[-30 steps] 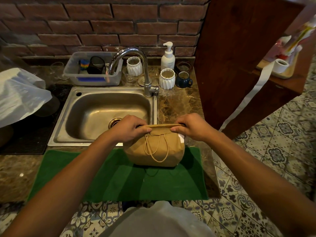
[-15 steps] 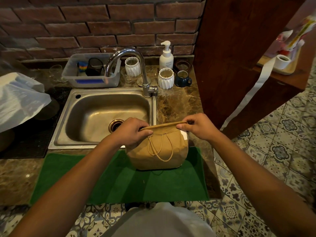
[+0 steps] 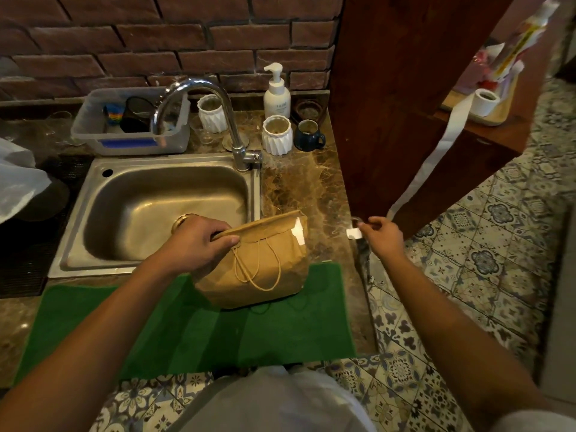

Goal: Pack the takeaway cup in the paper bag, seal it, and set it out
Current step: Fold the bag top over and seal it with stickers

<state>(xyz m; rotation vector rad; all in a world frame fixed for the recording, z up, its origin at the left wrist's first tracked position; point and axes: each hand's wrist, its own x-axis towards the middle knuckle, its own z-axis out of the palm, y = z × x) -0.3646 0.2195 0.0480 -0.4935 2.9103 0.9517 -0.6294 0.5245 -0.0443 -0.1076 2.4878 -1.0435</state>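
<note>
The brown paper bag (image 3: 265, 269) stands on the green mat (image 3: 187, 332), its top folded over and its twine handles hanging down the front. A white strip (image 3: 298, 230) is stuck on the fold's right end. My left hand (image 3: 199, 241) pinches the folded top at its left end. My right hand (image 3: 381, 233) is off the bag, to its right past the counter edge, and holds a small white piece of tape (image 3: 354, 233) in its fingertips. The takeaway cup is hidden, presumably inside the bag.
A steel sink (image 3: 103, 244) with a tap (image 3: 199, 98) lies behind the bag. White ribbed cups (image 3: 277, 135), a dark mug (image 3: 308, 135), a pump bottle (image 3: 276, 93) and a plastic tub (image 3: 131, 126) stand at the back. A wooden partition (image 3: 405, 104) rises on the right.
My right hand has let go of the bag's folded top and moved right, now holding a small white piece. The left hand keeps its hold on the fold.
</note>
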